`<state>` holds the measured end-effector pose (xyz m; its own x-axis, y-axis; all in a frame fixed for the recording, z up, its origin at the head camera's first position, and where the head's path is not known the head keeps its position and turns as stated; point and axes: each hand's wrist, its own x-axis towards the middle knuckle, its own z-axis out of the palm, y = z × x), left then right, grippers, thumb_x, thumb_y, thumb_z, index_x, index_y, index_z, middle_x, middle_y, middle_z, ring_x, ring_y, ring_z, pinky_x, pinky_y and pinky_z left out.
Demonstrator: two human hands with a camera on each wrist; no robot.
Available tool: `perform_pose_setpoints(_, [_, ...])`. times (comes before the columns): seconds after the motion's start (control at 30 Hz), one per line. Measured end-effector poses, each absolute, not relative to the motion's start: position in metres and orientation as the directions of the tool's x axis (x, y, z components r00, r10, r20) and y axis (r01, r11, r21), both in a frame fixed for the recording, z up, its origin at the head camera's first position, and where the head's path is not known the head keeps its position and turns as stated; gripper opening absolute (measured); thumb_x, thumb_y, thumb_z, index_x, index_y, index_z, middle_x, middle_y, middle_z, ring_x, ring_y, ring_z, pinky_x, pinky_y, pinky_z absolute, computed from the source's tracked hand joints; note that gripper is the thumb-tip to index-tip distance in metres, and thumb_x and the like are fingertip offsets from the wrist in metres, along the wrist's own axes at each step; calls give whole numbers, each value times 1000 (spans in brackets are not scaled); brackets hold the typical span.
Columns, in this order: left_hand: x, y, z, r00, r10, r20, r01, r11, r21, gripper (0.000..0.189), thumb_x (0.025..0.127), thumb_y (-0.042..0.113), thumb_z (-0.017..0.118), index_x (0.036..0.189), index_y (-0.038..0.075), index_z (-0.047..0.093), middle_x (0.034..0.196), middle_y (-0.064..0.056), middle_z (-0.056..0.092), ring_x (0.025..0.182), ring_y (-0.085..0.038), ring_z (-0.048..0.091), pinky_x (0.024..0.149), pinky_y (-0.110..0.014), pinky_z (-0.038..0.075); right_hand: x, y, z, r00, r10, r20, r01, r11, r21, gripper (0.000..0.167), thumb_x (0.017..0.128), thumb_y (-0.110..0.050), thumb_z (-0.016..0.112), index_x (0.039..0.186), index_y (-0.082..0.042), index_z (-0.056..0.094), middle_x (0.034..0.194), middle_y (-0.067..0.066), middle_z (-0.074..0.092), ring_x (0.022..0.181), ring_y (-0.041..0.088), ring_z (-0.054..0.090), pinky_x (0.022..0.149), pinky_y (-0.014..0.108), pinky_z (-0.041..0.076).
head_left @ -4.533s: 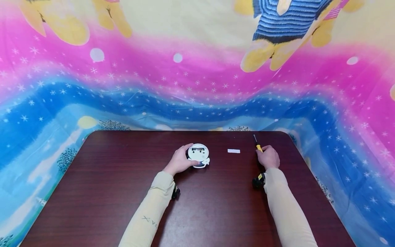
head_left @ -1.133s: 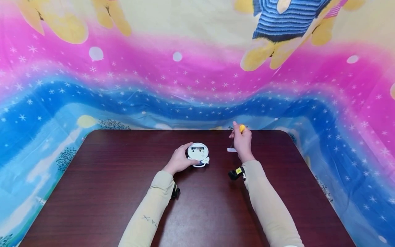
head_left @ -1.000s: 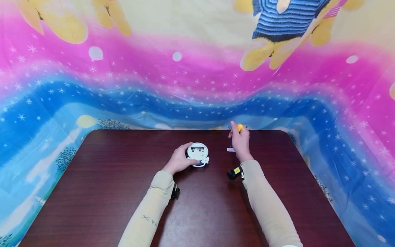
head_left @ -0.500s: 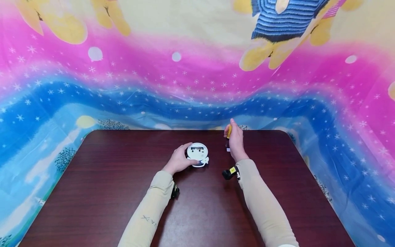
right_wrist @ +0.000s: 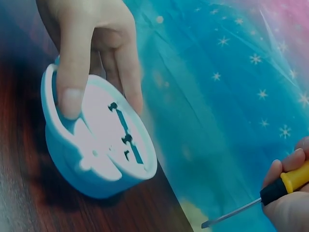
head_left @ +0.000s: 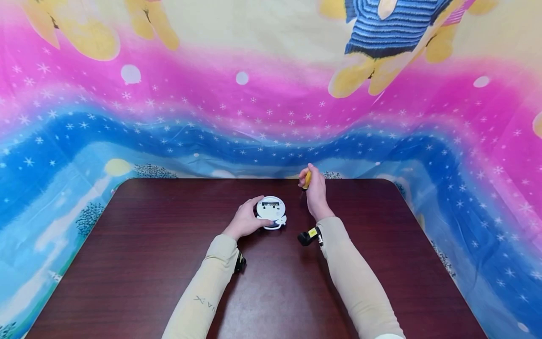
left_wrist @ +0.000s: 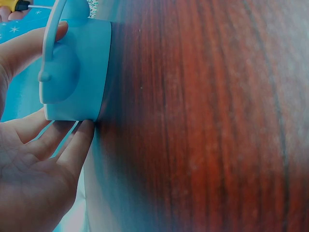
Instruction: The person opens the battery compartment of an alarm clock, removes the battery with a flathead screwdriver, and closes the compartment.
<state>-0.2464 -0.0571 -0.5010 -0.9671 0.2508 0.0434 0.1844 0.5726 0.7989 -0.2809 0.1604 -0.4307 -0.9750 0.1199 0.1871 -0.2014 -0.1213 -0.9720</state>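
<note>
A round white alarm clock (head_left: 271, 207) lies on the table, its back facing up. Dark slots show on that back, and a handle and bell-shaped bumps sit at its near edge. My left hand (head_left: 245, 220) grips the clock, thumb at the handle side and fingers against the far-left side wall. In the left wrist view the clock's side (left_wrist: 87, 72) stands against the tabletop. My right hand (head_left: 316, 190) holds a screwdriver (head_left: 306, 180) with a yellow handle, right of the clock and apart from it. The right wrist view shows the screwdriver's flat metal blade (right_wrist: 231, 214).
The dark brown wooden table (head_left: 169, 263) has rounded far corners. A patterned cloth (head_left: 271, 127) hangs just behind its far edge. Black wrist cameras, such as the right one (head_left: 309, 236), stick out from both wrists.
My right hand picked up the screwdriver from the table's right side and moved left towards the clock. It now covers the small white strip seen earlier. The left hand and clock stay put.
</note>
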Motion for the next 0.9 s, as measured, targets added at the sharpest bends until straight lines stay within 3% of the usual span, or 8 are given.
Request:
perform_pose_setpoints(0.2, [-247, -57, -502, -967, 251, 51, 190, 569, 800, 88, 76, 27, 90, 151, 5, 49, 145, -17, 52, 133, -33, 48, 109, -45, 39, -282, 153, -431, -976, 88, 197, -212, -213, -954, 44, 108, -33, 40, 75, -4, 43, 72, 8, 42, 69, 23, 41, 76, 42, 41])
perform_pose_setpoints(0.47, [-246, -57, -501, -967, 250, 51, 190, 571, 798, 88, 76, 27, 91, 150, 5, 49, 144, -17, 53, 132, -32, 49, 109, -44, 39, -282, 142, -429, -982, 78, 173, -188, -251, -950, 44, 107, -33, 41, 71, -8, 39, 67, 6, 38, 65, 20, 38, 72, 38, 38])
perform_pose_setpoints(0.8, [-247, -57, -501, -968, 245, 47, 184, 571, 800, 88, 76, 28, 91, 150, 6, 49, 145, -16, 53, 133, -33, 47, 110, -45, 38, -280, 130, -430, -986, 56, 155, -165, -329, -930, 34, 107, -25, 43, 80, -6, 50, 72, 5, 41, 69, 20, 39, 73, 34, 40])
perform_pose_setpoints(0.9, [-247, -58, -502, -968, 246, 56, 191, 568, 801, 88, 76, 28, 91, 150, 6, 50, 144, -17, 53, 132, -33, 49, 109, -45, 39, -280, 127, -431, -988, 45, 151, -157, -325, -932, 38, 107, -26, 43, 74, -6, 47, 72, 6, 40, 70, 22, 39, 75, 35, 40])
